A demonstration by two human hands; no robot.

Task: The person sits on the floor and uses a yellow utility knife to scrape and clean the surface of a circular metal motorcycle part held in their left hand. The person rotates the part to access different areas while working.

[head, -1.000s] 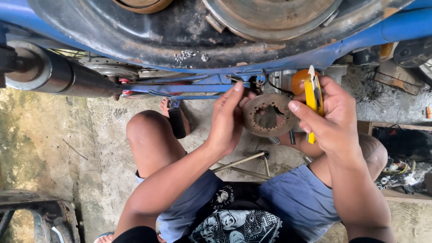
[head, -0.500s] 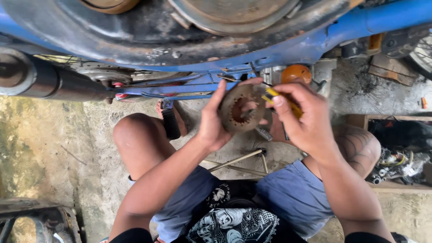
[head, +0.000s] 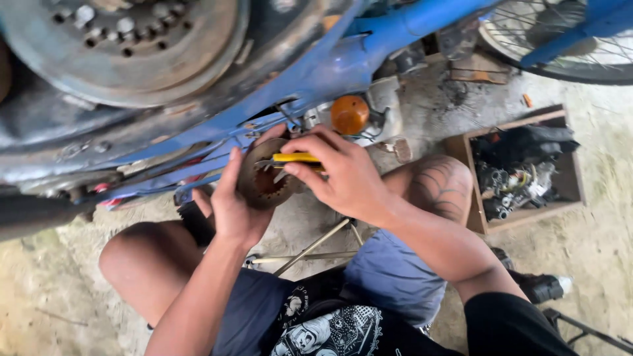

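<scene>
My left hand (head: 232, 206) holds a round, rusty toothed disc (head: 264, 177) upright, thumb and fingers around its rim. My right hand (head: 339, 173) grips yellow-handled pliers (head: 295, 158), their jaws pressed against the disc's toothed centre hole. Both hands work just below the blue motorcycle frame (head: 310, 79). I sit on the ground with my knees spread under them.
An orange indicator lamp (head: 349, 114) hangs just past the hands. A wooden box of dark parts (head: 521, 168) stands at the right. A spoked wheel (head: 560, 39) is at the top right. A metal rod (head: 310, 247) lies between my legs on the concrete floor.
The view has swung left and tilted, bringing the box and wheel into sight. The pliers have turned from upright to lying across the disc. The disc stays in my left hand.
</scene>
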